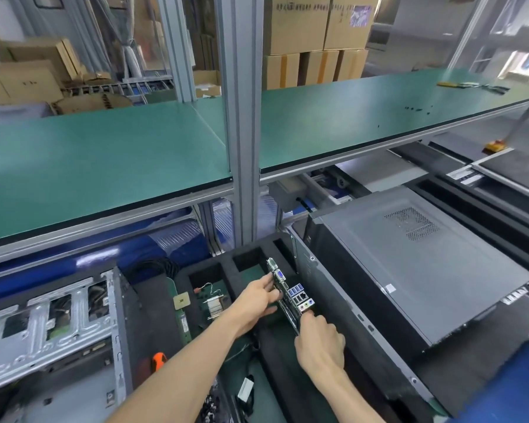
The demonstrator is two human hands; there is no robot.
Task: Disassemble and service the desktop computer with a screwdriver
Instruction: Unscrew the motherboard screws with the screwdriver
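1 head cam, wide-angle, facing fwd and down, close over workbench (104, 154) and both forearms.

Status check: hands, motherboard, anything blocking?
Left hand and right hand both grip the motherboard, held on edge over the black foam tray. Closed computer case close on the right. Path unobstructed.

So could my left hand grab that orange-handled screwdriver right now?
Probably not right away: the left hand is holding the motherboard upright with the right hand. The screwdriver lies uncovered beside the left forearm, so once the board is released the way looks free.
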